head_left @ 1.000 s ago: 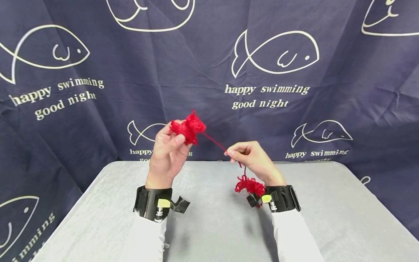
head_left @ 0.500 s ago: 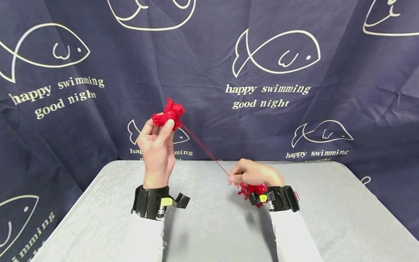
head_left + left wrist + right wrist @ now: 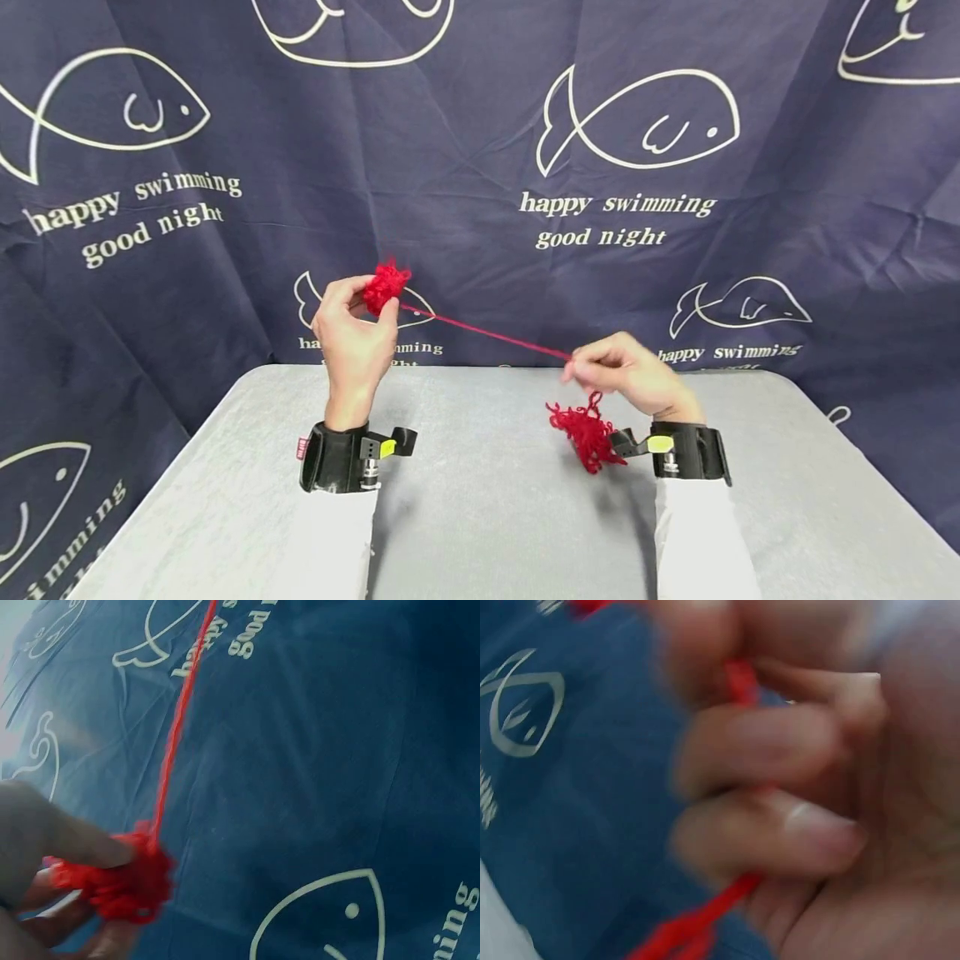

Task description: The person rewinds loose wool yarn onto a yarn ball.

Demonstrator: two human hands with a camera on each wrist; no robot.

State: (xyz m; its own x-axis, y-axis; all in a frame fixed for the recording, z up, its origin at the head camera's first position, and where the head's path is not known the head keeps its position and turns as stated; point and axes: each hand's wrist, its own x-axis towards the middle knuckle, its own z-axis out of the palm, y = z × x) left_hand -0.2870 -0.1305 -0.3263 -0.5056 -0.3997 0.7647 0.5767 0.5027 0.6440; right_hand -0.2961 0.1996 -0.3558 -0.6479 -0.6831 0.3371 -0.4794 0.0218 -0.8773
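Thumb and fingers of the bare left hand, just left of and below the bundle, pinch that compact, shaggy bundle of red yarn, which has dipped and turned since half a second ago. A thin red yarn strand leaves the bundle's right side and slopes down to the right, straight and nearer level than it was. Well right of the bundle and lower, a loose, curly red yarn tangle shows against the pale grey surface; whether it hangs or rests there I cannot tell. Farthest right of the bundle, the bare right hand grips the strand in curled fingers, having risen and moved outward, which probably keeps the yarn taut between both hands.
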